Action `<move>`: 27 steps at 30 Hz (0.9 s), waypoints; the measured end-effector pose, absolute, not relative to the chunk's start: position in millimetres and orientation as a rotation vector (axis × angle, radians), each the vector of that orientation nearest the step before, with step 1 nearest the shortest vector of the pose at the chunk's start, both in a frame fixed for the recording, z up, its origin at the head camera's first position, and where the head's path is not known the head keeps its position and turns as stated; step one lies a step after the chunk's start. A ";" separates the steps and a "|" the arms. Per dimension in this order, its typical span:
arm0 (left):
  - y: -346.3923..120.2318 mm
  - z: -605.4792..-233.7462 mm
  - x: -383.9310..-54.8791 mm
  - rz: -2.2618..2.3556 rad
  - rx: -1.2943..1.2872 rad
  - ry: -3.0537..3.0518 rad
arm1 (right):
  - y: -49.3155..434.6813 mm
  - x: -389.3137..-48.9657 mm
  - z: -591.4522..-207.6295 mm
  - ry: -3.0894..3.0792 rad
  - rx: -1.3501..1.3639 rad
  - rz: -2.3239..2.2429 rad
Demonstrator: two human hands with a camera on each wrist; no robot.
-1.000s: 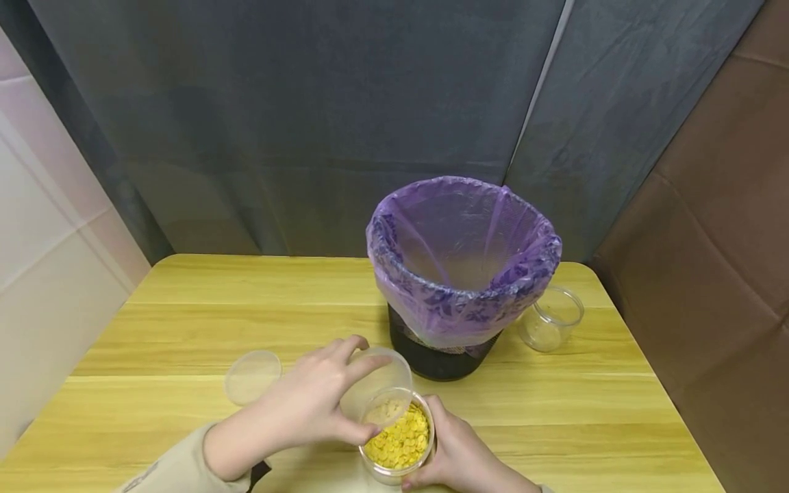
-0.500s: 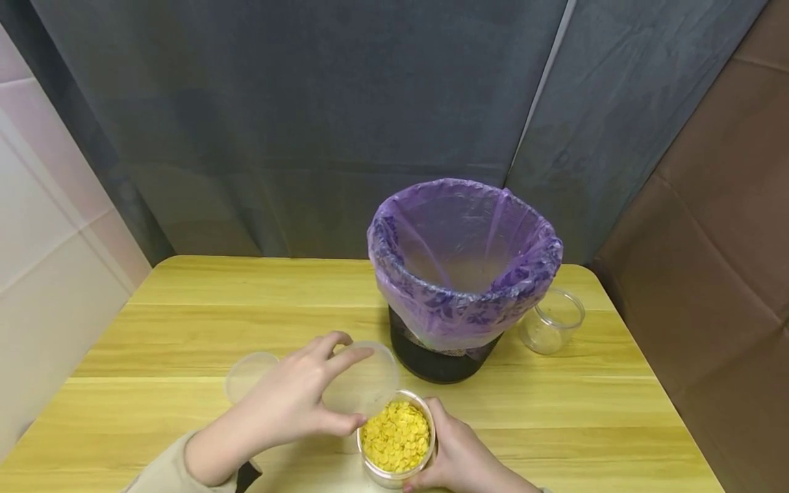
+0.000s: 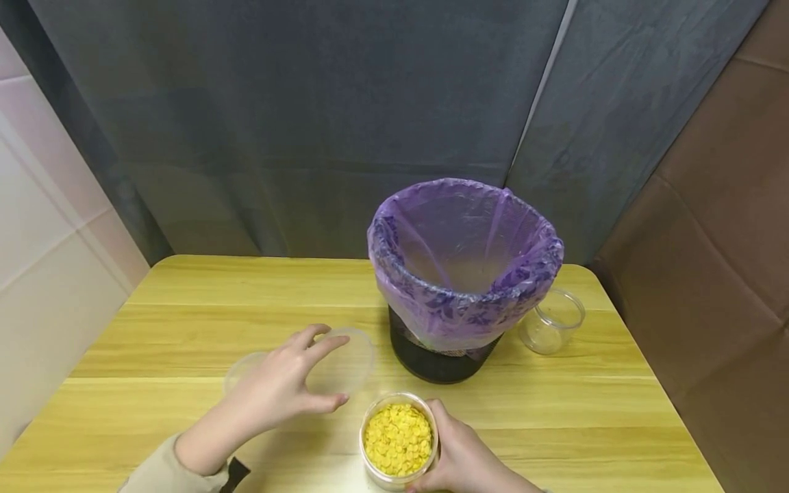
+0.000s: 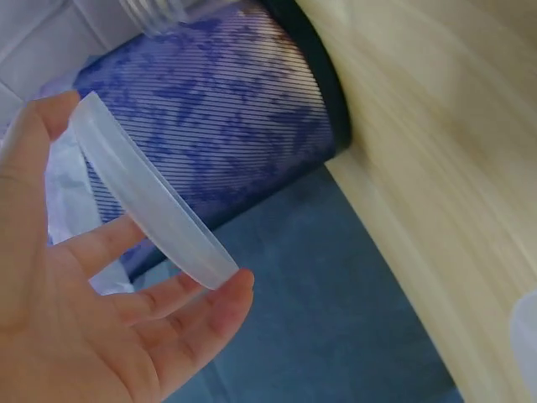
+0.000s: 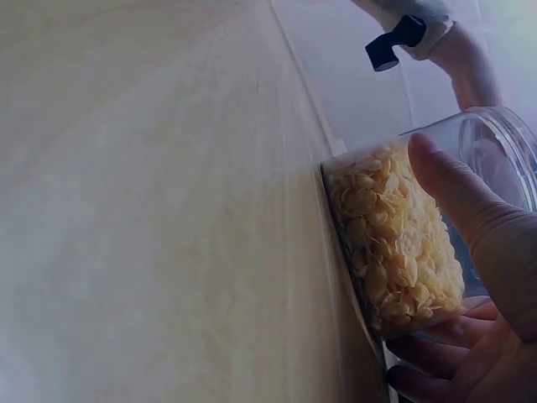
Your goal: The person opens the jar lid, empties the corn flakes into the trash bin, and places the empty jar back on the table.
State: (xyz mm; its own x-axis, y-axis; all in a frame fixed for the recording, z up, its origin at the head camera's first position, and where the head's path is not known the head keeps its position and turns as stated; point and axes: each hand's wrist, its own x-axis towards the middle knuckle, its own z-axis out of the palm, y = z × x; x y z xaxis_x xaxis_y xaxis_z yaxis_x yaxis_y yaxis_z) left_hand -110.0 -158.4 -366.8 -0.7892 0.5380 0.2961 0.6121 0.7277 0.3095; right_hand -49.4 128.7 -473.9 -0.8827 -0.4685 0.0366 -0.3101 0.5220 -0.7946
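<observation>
Plastic lid (image 3: 350,363) is farther from the jar (image 3: 379,475).

Flakes (image 3: 398,439) yellow — liner (image 3: 453,322) purple, blotched dark blue — bin base (image 3: 439,366) black, tabletop (image 3: 216,287) yellowish, wood-grain streaks.

Black bin (image 3: 434,363) with purple liner (image 3: 453,322) on wooden table (image 3: 234,315), transparent jar (image 3: 545,335) beside it, grey curtain (image 3: 339,123) behind.

wrist-view jar (image 5: 407,239) cropped, second lid (image 3: 237,370) partly hidden
</observation>
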 end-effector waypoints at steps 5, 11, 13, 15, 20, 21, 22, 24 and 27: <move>-162.8 -374.1 -116.8 -0.596 -0.907 -2.762 | 130.9 -47.6 -474.6 2.554 -0.658 -1.299; -166.0 -380.7 -121.8 -0.598 -0.883 -2.795 | 132.6 -47.3 -475.8 2.522 -0.636 -1.321; -167.1 -382.7 -123.0 -0.596 -0.883 -2.801 | 132.9 -47.4 -476.4 2.521 -0.637 -1.322; -168.2 -385.1 -124.3 -0.591 -0.881 -2.808 | 133.1 -47.2 -476.6 2.520 -0.631 -1.322; -170.4 -393.8 -127.8 -0.590 -0.868 -2.846 | 133.6 -46.9 -475.7 2.521 -0.628 -1.323; -170.7 -395.9 -128.6 -0.591 -0.868 -2.853 | 133.6 -46.8 -475.3 2.524 -0.634 -1.322; -171.0 -397.9 -129.3 -0.590 -0.864 -2.864 | 133.6 -46.8 -475.0 2.529 -0.639 -1.322; -171.3 -401.7 -130.7 -0.591 -0.856 -2.887 | 133.5 -46.9 -474.5 2.540 -0.650 -1.318; -170.7 -406.1 -132.7 -0.594 -0.866 -2.905 | 133.2 -46.9 -473.9 2.553 -0.659 -1.313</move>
State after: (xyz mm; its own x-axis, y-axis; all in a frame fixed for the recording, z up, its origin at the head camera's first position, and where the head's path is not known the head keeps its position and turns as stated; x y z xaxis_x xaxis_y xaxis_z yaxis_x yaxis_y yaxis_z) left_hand -132.7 -170.7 -406.1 -0.8414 0.5170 0.1570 0.5372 0.7689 0.3467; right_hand -46.9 133.2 -473.9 -0.8818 -0.4707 0.0287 -0.2971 0.5072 -0.8090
